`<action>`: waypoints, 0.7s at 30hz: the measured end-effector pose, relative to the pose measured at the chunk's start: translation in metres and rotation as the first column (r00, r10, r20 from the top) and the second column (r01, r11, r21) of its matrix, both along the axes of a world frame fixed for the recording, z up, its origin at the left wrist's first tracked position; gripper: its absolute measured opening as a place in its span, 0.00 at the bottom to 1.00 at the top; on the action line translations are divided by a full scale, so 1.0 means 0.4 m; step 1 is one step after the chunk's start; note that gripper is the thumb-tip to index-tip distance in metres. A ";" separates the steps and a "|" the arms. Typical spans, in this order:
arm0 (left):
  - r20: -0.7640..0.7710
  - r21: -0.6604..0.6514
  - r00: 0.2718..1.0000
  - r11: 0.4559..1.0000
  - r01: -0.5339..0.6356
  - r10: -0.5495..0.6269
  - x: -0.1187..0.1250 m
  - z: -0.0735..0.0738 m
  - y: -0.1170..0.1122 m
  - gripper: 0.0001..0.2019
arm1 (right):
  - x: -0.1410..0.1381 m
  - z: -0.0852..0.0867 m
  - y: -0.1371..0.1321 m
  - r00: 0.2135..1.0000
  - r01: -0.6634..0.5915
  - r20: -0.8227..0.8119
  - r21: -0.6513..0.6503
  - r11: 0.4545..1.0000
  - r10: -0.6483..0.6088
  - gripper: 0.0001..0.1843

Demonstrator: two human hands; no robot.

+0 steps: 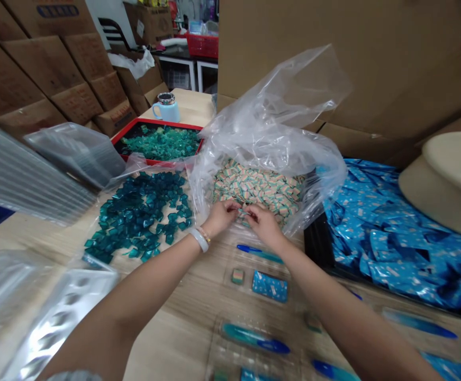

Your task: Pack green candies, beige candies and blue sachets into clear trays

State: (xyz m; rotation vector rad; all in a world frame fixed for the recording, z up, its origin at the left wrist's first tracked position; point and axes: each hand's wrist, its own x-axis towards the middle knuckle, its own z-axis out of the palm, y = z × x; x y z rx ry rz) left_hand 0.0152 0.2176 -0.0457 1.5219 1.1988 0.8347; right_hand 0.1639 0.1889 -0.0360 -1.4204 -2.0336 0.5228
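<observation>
My left hand (223, 216) and my right hand (265, 225) come close together at the near edge of a pile of small striped blocks (260, 184). Orange, white and green bands show on the blocks, which lie in a large open clear plastic bag (250, 132). Fingers and thumb are pinched on each hand; what is between them is too small to make out. Just below the hands lies a blue and teal pen-like piece (259, 253) in a clear tray, with a single striped block (237, 275) and a blue patterned packet (270, 286).
Loose teal gem-like pieces (145, 211) spread to the left. Behind them stand a red-rimmed tray (202, 128) and a light-blue mug (169, 110). Clear plastic trays (75, 153) are stacked at left. Many blue packets (389, 227) fill a black tray at right, beside a beige container (432, 180).
</observation>
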 end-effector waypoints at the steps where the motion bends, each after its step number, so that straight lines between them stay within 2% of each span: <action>1: -0.021 0.034 1.000 0.999 -0.007 0.008 0.002 -0.002 0.000 0.09 | 0.001 0.000 -0.001 1.000 -0.017 -0.008 -0.010 1.000 0.017 0.08; 4: -0.061 0.073 0.998 0.997 0.004 0.000 0.006 -0.002 -0.001 0.07 | 0.002 0.000 0.001 0.999 -0.041 -0.021 -0.042 0.998 0.040 0.10; 9: -0.033 0.000 0.991 0.991 0.131 -0.131 0.005 0.009 -0.007 0.08 | 0.000 -0.001 0.005 1.000 -0.004 0.028 -0.008 1.000 0.004 0.06; 15: -0.212 0.204 0.968 0.963 0.176 -0.132 0.005 0.011 -0.033 0.07 | 0.005 0.004 -0.010 0.997 0.006 0.080 0.028 1.000 -0.009 0.07; 21: -0.365 0.331 0.919 0.902 0.276 -0.148 -0.002 0.019 -0.056 0.10 | 0.009 0.002 -0.039 0.965 0.010 0.262 0.027 1.000 -0.017 0.10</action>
